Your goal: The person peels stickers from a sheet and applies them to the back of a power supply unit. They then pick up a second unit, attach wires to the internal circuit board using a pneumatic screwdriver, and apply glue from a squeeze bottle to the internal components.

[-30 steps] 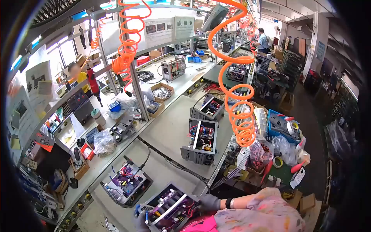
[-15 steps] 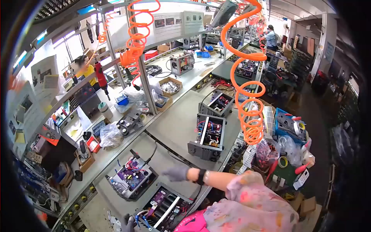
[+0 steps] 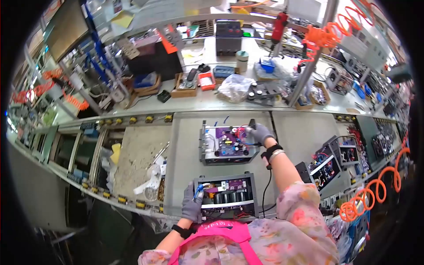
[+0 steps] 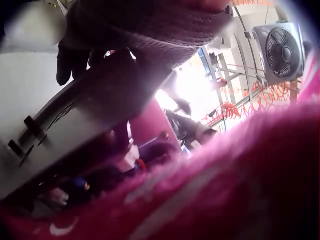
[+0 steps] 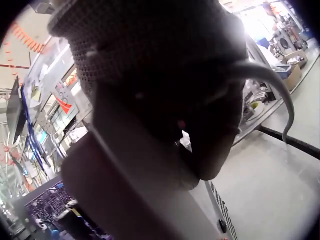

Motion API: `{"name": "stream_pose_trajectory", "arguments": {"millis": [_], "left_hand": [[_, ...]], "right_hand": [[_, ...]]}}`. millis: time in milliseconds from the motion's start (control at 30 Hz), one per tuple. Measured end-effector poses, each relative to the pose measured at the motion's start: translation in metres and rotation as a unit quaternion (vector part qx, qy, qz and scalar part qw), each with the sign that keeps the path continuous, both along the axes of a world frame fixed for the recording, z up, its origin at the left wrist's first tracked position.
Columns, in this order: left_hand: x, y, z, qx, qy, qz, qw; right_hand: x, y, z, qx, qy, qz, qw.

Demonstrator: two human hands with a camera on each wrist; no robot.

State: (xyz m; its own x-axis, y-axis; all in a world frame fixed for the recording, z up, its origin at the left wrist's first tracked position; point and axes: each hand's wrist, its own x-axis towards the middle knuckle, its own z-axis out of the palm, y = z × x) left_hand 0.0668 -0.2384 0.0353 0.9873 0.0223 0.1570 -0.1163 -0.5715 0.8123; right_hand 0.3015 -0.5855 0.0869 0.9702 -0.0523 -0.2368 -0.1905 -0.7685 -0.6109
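Two open electronic units lie one behind the other in the head view. My gloved left hand [image 3: 191, 204] grips the left end of the near unit [image 3: 227, 205], by some blue connectors; in the left wrist view the fingers of this hand [image 4: 145, 30] lie over the panel edge. The far unit [image 3: 229, 160] carries a purple circuit board [image 3: 230, 142]. At its right end my gloved right hand [image 3: 261, 133] holds the upright dark panel. The right wrist view shows this hand [image 5: 165, 75] dark and close, its fingertips at the panel [image 5: 135, 170].
Two more open units [image 3: 324, 170] stand to the right, with a black cable [image 3: 265, 194] lying between. Behind the line are a plastic bag [image 3: 235, 87], a red box [image 3: 206, 81] and a metal post [image 3: 308, 70]. Orange coiled hoses [image 3: 371, 194] hang at the right.
The view has swung left and down. My right hand, which left the near unit, has reached the far unit's right end and taken hold there. My left hand stays at the near unit.
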Motion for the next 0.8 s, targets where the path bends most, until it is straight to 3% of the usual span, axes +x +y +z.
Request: {"name": "stream_pose_trajectory", "arguments": {"millis": [67, 133, 167, 200, 267, 333, 400, 467, 500, 567, 700, 800], "left_hand": [[0.000, 0.001, 0.012, -0.005, 0.030, -0.006, 1.000], [0.004, 0.005, -0.001, -0.063, 0.047, -0.010, 0.997], [0.003, 0.006, -0.003, -0.057, 0.046, -0.010, 0.997], [0.005, 0.006, 0.001, -0.050, 0.044, -0.011, 0.998], [0.005, 0.005, 0.004, -0.043, 0.045, -0.011, 0.998], [0.005, 0.005, 0.005, -0.043, 0.052, -0.009, 0.998], [0.005, 0.006, 0.011, -0.011, 0.027, -0.009, 1.000], [0.004, 0.004, 0.018, -0.002, 0.024, -0.010, 1.000], [0.004, 0.007, 0.021, -0.005, 0.033, -0.012, 0.999], [0.003, 0.010, 0.036, 0.019, 0.044, -0.013, 0.999], [0.004, 0.012, 0.028, -0.003, 0.037, -0.009, 0.999], [0.001, 0.011, 0.033, -0.012, 0.056, -0.011, 0.998]], "right_hand": [[-0.008, -0.007, -0.020, 0.090, -0.008, -0.059, 0.994], [-0.020, -0.015, -0.042, 0.204, -0.044, -0.017, 0.978], [-0.025, -0.017, -0.046, 0.157, -0.027, -0.009, 0.987], [-0.033, -0.018, -0.040, 0.110, -0.013, -0.002, 0.994], [-0.091, 0.013, 0.023, 0.208, -0.022, -0.035, 0.977], [-0.121, 0.015, 0.001, 0.259, 0.053, -0.053, 0.963], [-0.164, 0.027, -0.003, 0.186, -0.046, -0.040, 0.981], [-0.191, 0.019, -0.054, 0.110, -0.148, -0.043, 0.982], [-0.198, 0.023, -0.061, 0.147, -0.227, -0.042, 0.962], [-0.199, 0.028, -0.059, 0.135, -0.252, -0.044, 0.957], [-0.182, 0.035, -0.050, 0.122, -0.320, -0.026, 0.939], [-0.138, 0.030, -0.113, 0.165, -0.228, -0.044, 0.959]]}}
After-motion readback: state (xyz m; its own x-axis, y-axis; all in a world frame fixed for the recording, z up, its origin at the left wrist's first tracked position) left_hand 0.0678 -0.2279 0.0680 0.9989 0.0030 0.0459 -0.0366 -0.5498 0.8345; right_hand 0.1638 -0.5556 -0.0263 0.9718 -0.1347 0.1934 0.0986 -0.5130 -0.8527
